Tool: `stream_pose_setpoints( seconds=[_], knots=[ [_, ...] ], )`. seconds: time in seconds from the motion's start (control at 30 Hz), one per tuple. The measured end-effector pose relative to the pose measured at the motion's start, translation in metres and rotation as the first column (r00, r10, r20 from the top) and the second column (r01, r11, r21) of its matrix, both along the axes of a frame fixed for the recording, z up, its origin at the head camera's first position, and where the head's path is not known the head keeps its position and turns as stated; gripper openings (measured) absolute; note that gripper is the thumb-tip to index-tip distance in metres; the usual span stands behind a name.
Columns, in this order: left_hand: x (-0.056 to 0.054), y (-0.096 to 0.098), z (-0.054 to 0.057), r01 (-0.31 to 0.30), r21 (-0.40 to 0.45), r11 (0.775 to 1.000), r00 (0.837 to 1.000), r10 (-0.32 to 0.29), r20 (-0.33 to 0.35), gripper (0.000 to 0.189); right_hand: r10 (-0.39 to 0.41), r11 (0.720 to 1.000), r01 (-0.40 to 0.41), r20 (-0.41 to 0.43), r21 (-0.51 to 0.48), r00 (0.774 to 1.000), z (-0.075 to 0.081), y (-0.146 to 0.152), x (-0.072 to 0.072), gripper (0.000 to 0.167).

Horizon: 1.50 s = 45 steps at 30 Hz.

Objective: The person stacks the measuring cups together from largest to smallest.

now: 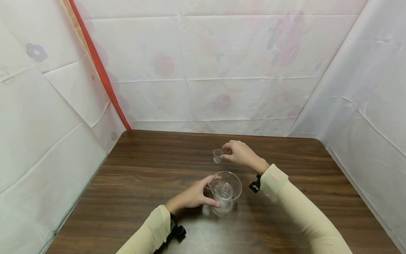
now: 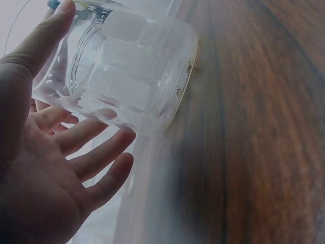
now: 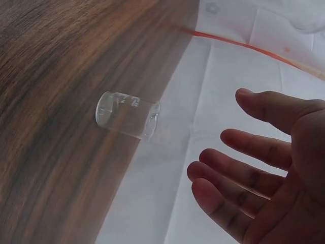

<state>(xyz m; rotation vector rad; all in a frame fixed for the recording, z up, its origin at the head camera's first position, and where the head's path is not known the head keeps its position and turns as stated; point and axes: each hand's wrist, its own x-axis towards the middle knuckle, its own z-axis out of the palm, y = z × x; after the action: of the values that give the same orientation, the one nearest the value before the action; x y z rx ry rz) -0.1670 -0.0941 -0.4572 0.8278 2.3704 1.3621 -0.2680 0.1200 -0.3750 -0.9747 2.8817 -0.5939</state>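
A large glass beaker (image 1: pixel 233 199) stands on the table, and a smaller glass rim (image 1: pixel 223 190) shows inside it. My left hand (image 1: pixel 195 194) holds the large beaker from the left, thumb on the near side and fingers around the far side. In the left wrist view, the fingers lie loosely along the beaker wall (image 2: pixel 137 76). Farther back stands a tiny glass beaker (image 1: pixel 217 157), upright on the table. Just right of it is my right hand (image 1: pixel 241 153). The right wrist view shows a gap between the fingers and the tiny beaker (image 3: pixel 127 116).
The brown wood-grain table (image 1: pixel 142 176) carries both beakers. White patterned sheets (image 1: pixel 203 63) hang behind it and at both sides. A red strip (image 1: pixel 101 70) runs down the left corner to the table's back edge.
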Motion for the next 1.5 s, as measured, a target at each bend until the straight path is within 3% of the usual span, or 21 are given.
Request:
stream_pose_setpoints(
  seconds=[0.4,0.63,1.1,1.5],
  knots=[
    [-0.001,-0.001,-0.001,-0.004,-0.007,1.000,1.000,0.004,0.010,0.083,-0.061,0.998,0.062,0.087,-0.001,0.994,-0.022,-0.004,-0.019,0.040],
    [-0.002,-0.001,0.000,-0.006,0.002,1.000,1.000,0.006,0.003,0.084,-0.052,0.999,0.053,0.059,-0.006,0.997,-0.035,-0.009,-0.029,0.044],
    [-0.003,-0.002,-0.001,-0.001,-0.003,1.000,1.000,0.001,-0.006,0.087,-0.092,0.996,0.090,0.104,0.024,0.990,-0.050,-0.021,-0.034,0.055],
    [-0.003,-0.002,-0.003,-0.013,-0.006,1.000,1.000,0.013,-0.006,0.082,-0.123,0.992,0.123,0.076,0.006,0.989,-0.059,-0.027,-0.038,0.053]
  ],
)
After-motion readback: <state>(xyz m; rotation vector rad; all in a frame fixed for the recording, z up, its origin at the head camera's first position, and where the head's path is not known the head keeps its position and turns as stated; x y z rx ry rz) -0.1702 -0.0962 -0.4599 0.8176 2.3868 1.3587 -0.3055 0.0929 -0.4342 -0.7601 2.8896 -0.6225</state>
